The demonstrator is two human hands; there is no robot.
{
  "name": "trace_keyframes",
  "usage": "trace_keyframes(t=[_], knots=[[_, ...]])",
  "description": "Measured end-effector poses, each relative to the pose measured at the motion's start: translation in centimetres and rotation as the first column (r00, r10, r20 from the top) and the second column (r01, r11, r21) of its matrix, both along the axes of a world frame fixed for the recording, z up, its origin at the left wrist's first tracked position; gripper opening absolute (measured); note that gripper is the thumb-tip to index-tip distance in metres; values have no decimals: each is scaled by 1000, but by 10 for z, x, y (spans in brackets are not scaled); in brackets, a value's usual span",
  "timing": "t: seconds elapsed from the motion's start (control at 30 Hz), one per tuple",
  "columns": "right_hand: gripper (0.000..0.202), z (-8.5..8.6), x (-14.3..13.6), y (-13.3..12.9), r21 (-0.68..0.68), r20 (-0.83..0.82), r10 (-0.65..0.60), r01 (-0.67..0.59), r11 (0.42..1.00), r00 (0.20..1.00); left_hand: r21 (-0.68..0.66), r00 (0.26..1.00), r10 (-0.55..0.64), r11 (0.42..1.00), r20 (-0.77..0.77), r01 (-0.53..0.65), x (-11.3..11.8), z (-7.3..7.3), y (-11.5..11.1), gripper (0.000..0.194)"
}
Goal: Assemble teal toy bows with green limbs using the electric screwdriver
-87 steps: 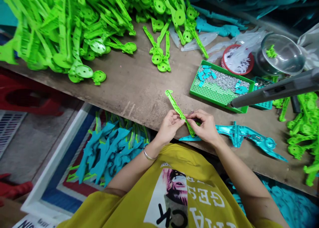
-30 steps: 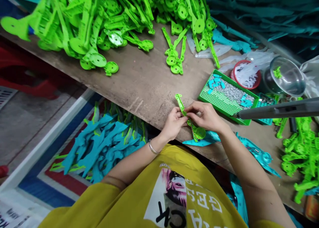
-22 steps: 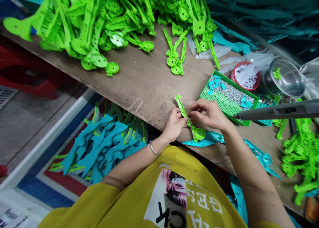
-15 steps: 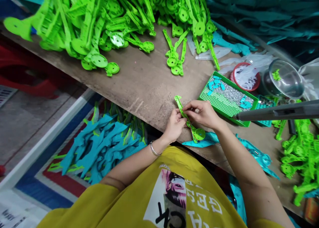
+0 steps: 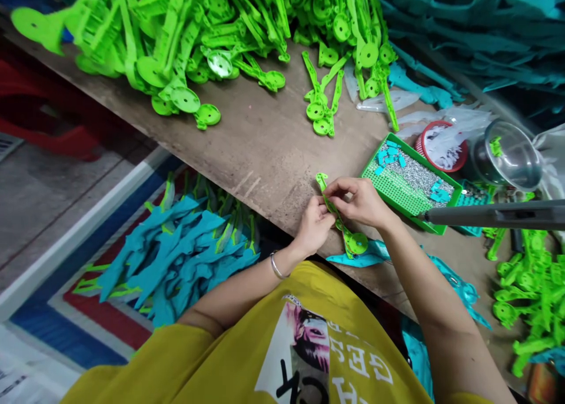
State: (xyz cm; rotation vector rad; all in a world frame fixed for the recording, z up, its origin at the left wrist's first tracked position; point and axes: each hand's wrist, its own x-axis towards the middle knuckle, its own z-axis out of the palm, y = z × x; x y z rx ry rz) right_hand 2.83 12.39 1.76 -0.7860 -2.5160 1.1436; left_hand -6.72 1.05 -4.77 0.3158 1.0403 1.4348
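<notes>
A long light-green plastic part (image 5: 355,243) with a round disc at its lower end is gripped by my left hand (image 5: 314,227). Its hooked tip points away from me, and thin reddish lines, perhaps wires, run along it near the disc. My right hand (image 5: 361,202) is closed in a pinch against the middle of this part; whatever the fingertips hold is too small or hidden. Just below the disc lies a turquoise plastic shell (image 5: 374,254) on the table. To its right is another turquoise shell (image 5: 459,286) with fittings inside.
A green basket (image 5: 371,172) holds small metal pieces and turquoise bits. Beside it stand a red tub (image 5: 441,148) and a metal bowl (image 5: 507,157). A dark rod-like tool (image 5: 494,214) juts in from the right. Green parts (image 5: 185,45) are heaped behind; turquoise pieces (image 5: 176,257) fill a box at left.
The view has shifted slightly, so the table's things sit a little further right and lower. Both hands keep nearly the same hold on the green part.
</notes>
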Motion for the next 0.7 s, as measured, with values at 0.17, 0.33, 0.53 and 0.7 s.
trace_keyframes(t=[0.17,0.33,0.53,0.7], knots=[[22,-2,-4,-1,-31,-16,-29,28,999,999,-15,1000,5,1000,-29,-6,2,-2,0,31],[25,-2,-3,-7,-67,-45,-81,78,995,996,-18,996,9,1000,-88,-11,2,-6,-1,21],[24,2,0,-15,24,-34,-130,131,991,991,-50,993,11,999,-119,-17,-1,-9,-3,22],[32,-3,-5,-21,97,-34,-183,185,978,983,-5,996,8,1000,-86,-9,-1,-7,-2,28]])
